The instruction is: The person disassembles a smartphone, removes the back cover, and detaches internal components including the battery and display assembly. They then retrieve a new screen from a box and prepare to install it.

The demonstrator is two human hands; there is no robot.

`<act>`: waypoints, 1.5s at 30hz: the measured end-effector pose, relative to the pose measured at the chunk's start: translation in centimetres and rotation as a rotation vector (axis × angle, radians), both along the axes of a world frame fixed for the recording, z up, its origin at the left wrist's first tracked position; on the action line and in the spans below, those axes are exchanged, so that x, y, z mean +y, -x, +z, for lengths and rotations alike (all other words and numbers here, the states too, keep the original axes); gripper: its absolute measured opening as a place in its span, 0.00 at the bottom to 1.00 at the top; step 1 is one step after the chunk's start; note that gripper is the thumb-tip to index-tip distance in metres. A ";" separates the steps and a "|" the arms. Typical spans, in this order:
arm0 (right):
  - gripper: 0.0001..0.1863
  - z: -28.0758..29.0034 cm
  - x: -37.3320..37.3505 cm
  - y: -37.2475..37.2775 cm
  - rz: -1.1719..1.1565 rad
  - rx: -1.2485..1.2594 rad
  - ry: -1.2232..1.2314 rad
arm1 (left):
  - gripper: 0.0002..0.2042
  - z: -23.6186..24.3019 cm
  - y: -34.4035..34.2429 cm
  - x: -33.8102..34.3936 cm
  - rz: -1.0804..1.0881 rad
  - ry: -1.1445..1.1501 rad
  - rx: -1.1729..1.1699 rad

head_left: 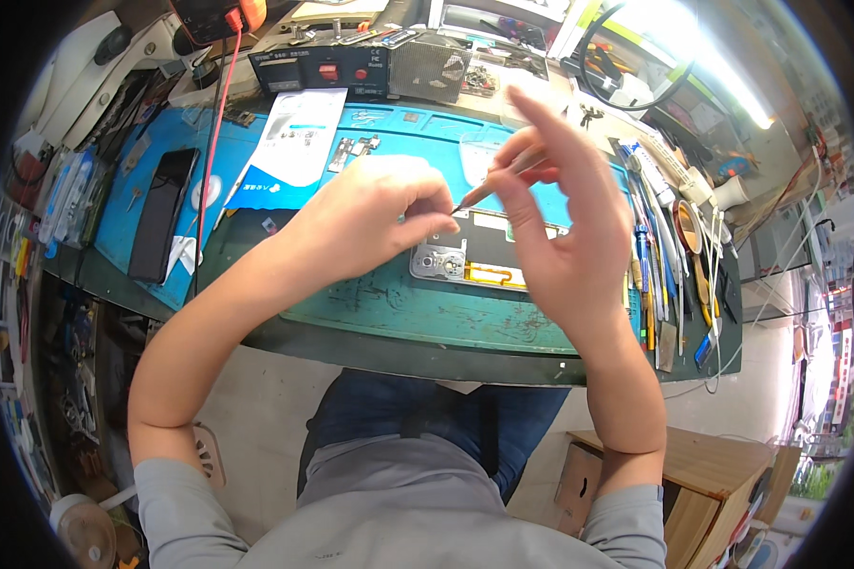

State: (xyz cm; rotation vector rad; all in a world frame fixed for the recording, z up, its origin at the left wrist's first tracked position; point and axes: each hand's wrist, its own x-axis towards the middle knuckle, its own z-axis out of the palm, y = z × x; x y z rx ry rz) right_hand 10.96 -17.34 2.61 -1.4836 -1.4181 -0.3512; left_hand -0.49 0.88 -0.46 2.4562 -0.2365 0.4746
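Note:
An opened phone point(441, 265) with a silver frame lies on the teal work mat, its round camera parts at the near left and a yellow strip along the near side. My right hand point(579, 218) hovers over its right part, thumb and fingers closed on a slim, brownish pointed tool point(479, 195). Its dark tip points left, toward my left hand point(370, 218). Above the phone's left end, the left thumb and index finger are pinched close to that tip; anything between them is too small to make out. The two hands cover parts of the phone.
At the left lies a dark phone point(164, 216); a white and blue packet point(299, 142) and small circuit boards point(354, 149) sit beyond my left hand. A black box with a red switch point(328, 72) stands behind. Several hand tools point(669, 284) line the right side.

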 end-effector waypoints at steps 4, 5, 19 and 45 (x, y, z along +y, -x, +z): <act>0.28 0.4 -1.0 -0.9 -0.034 0.113 -0.086 | 0.07 -0.3 -3.6 0.4 0.066 -0.067 -0.142; 0.28 0.4 -1.2 -0.5 0.000 0.177 -0.055 | 0.07 -0.3 -4.5 0.5 0.067 -0.087 -0.139; 0.28 -1.3 -2.4 0.7 0.075 0.083 0.206 | 0.08 0.1 -2.1 0.0 -0.015 0.048 -0.057; 0.21 0.1 -2.5 0.9 0.089 -0.080 0.174 | 0.18 1.0 1.6 -3.1 -0.123 0.359 0.059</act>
